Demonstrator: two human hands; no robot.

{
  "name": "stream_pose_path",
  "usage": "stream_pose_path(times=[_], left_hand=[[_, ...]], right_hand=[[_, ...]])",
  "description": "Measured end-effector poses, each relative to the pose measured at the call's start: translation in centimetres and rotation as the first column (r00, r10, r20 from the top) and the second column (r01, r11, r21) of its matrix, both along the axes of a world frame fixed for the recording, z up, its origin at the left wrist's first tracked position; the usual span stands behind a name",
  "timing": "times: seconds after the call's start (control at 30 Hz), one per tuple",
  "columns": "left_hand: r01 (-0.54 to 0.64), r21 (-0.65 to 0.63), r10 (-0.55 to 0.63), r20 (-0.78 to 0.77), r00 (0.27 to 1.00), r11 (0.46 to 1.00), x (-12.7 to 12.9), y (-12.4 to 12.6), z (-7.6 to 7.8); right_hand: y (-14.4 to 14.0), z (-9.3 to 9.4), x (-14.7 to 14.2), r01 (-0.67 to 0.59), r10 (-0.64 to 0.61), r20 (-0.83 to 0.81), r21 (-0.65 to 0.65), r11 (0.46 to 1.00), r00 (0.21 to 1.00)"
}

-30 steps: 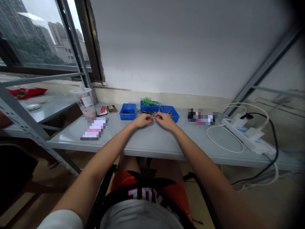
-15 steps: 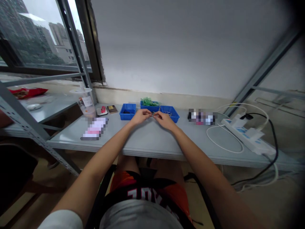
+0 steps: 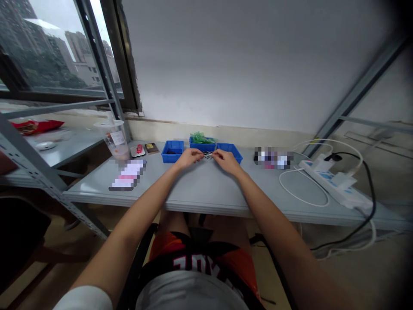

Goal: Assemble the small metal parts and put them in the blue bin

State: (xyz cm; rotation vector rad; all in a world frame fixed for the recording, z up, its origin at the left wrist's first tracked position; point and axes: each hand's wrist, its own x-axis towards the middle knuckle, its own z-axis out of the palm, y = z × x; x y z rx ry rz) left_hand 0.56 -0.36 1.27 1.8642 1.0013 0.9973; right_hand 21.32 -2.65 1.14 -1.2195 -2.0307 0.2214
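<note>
Over the table, near the blue trays, my left hand (image 3: 192, 158) and my right hand (image 3: 226, 161) face each other with fingertips pinched. Between them stretch thin silvery metal pieces (image 3: 208, 155), too small to name; each hand grips one end. Behind my left hand stands a blue tray (image 3: 167, 159) with something dark inside. A second blue tray (image 3: 209, 147), at the back, is heaped with green packets (image 3: 200, 138). The third blue tray (image 3: 237, 154) lies behind my right hand, which partly hides its contents.
To the left are a cup (image 3: 116, 140), a blurred-out phone-like item (image 3: 128, 174), a small white dish (image 3: 137, 151) and a dark box (image 3: 151, 148). A pixelated object (image 3: 273, 158) lies right, near a white power strip (image 3: 335, 183) with loose cables.
My hands have moved slightly apart, my right hand shifting right. More of the silvery metal now shows between the fingertips.
</note>
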Motion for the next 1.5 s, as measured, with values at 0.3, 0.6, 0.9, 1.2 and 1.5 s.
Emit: stream_pose_path(times=[0.3,0.6,0.9,1.2,1.5], left_hand=[[0.092,-0.042,-0.097,-0.11,0.989,0.995,0.2,-0.1,-0.8],[0.147,-0.018,-0.148,-0.131,0.98,0.989,0.4,-0.1,-1.0],[0.171,0.09,-0.151,-0.194,0.969,0.981,0.4,-0.1,-1.1],[0.149,0.152,-0.124,-0.163,0.979,0.977,0.7,-0.3,-1.1],[0.164,0.043,-0.158,-0.124,0.98,0.985,0.7,-0.5,-1.1]], right_hand=[[-0.1,0.0,-0.1,0.01,-0.009,-0.008,0.025,1.0,1.0],[-0.5,0.1,-0.7,0.005,-0.005,0.006,0.04,0.999,1.0],[-0.7,0.2,-1.0,-0.023,0.023,0.012,0.002,1.0,1.0],[-0.5,-0.3,-1.3,-0.077,0.077,0.037,-0.016,0.997,0.996],[-0.5,-0.5,-1.6,-0.093,0.094,0.025,-0.015,0.996,0.995]])
